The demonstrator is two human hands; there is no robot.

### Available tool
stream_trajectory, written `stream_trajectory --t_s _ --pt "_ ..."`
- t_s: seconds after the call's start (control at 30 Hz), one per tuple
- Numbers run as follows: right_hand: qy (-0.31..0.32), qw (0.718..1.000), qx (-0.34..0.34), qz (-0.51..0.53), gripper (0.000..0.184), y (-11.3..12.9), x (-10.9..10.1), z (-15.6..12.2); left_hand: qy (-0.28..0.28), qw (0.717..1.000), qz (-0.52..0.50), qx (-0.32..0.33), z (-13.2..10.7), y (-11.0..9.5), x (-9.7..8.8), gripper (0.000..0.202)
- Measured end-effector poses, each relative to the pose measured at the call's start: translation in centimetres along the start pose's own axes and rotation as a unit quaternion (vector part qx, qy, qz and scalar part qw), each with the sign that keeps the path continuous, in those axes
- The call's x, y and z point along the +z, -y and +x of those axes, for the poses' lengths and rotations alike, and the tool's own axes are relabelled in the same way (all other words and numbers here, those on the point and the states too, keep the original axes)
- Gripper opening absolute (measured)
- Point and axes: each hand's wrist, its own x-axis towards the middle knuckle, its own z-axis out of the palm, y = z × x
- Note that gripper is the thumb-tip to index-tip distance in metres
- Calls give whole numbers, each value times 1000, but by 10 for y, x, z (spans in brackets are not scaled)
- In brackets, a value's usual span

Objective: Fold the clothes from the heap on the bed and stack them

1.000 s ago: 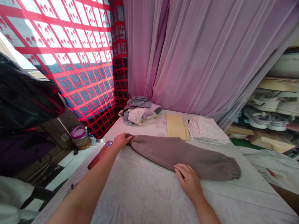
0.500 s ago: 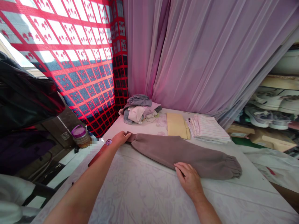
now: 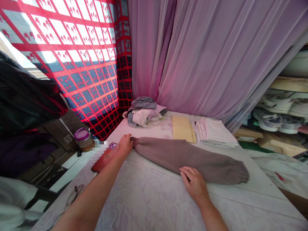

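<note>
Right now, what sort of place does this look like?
Probably a home bedroom: a floral-covered bed, a pile of clothes at its far end, sheer lilac curtains and shoes on shelving alongside.

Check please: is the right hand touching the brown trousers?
Touching. The head view shows the right hand lying against the near edge of the brown trousers, with no gap.

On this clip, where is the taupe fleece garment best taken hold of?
Take the taupe fleece garment by its gathered cuff, coming from the right end. The cuff is a thick, bunched band that probably pinches well, and it lies free: the left hand is at the opposite narrow end and the right hand rests on the near long edge.
</note>
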Motion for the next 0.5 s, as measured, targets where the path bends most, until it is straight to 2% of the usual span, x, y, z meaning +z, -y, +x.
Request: stream_trajectory --t_s 0.13,0.23,0.37,0.5 --pt "4 1000 0 0 29 1 -1 0 5 994 2 110 -10 -24 7 31" --pt "3 1000 -1 -3 30 1 -1 0 21 984 18 177 -22 -43 21 41" --pt "3 1000 -2 -5 30 1 -1 -1 34 983 53 171 -32 -49 37 56" --pt "7 1000 -2 -5 30 0 -2 -1 28 988 50 144 -34 -45 41 61"
